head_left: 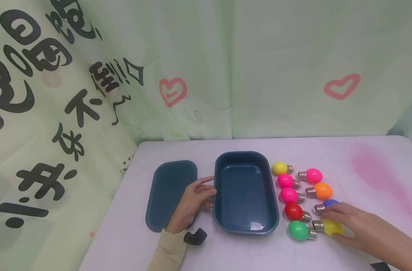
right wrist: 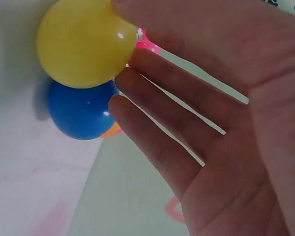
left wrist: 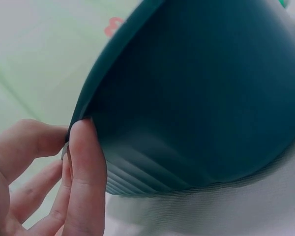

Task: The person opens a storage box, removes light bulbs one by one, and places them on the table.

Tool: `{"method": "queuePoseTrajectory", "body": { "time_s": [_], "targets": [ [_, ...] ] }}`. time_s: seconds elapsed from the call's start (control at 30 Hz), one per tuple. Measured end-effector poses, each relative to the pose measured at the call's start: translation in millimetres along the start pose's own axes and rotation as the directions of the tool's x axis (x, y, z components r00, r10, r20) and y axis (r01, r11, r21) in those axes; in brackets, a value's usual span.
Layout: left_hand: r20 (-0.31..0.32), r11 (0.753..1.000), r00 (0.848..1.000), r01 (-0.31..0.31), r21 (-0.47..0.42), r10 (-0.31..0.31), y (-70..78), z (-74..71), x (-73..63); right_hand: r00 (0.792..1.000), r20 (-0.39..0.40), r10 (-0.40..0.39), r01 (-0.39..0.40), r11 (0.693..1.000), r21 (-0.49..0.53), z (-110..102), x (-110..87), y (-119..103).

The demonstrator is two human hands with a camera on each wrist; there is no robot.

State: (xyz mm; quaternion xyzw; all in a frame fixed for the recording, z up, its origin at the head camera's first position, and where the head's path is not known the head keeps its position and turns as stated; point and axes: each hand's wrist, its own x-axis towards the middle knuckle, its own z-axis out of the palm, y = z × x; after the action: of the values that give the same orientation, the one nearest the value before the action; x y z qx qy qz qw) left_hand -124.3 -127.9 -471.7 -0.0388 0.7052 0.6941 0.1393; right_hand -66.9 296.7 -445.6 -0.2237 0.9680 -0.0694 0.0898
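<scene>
A deep dark-blue rectangular container stands mid-table. My left hand is at its left side, and in the left wrist view the fingers pinch the rim. On the right, my right hand is around a yellow light bulb, thumb at its near side and fairly straight fingers between it and a blue light bulb. The right wrist view has the yellow bulb hidden from the left camera's main area, while the fingertips lie right at both bulbs' edges.
A flat dark-blue lid lies left of the container, partly under my left forearm. Several bulbs form two columns right of the container, among them a green bulb, a red bulb and an orange bulb. A curtain hangs behind.
</scene>
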Motion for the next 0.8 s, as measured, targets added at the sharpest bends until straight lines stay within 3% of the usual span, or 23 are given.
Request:
{"method": "queuePoseTrajectory", "body": {
  "time_s": [0.17, 0.4, 0.6, 0.8],
  "targets": [
    [-0.006, 1.000, 1.000, -0.010, 0.012, 0.010, -0.3, 1.0, -0.5, 1.000, -0.002, -0.002, 0.002, 1.000, 0.005, -5, 4.8, -2],
    [0.003, 0.996, 0.999, -0.046, 0.074, 0.046, 0.5, 1.5, -1.5, 0.989, -0.138, -0.046, 0.047, 0.999, 0.000, -13, 9.4, -12],
    [0.000, 0.989, 0.996, -0.088, 0.121, 0.089, 4.5, 1.1, -3.9, 0.980, -0.188, -0.071, 0.076, 0.997, 0.020, -25, 16.5, -21],
    [-0.029, 0.984, 0.992, -0.115, 0.136, 0.120, 10.9, 0.1, -8.5, 0.989, -0.148, -0.029, 0.043, 0.995, 0.087, -34, 23.6, -29]
  ]
}}
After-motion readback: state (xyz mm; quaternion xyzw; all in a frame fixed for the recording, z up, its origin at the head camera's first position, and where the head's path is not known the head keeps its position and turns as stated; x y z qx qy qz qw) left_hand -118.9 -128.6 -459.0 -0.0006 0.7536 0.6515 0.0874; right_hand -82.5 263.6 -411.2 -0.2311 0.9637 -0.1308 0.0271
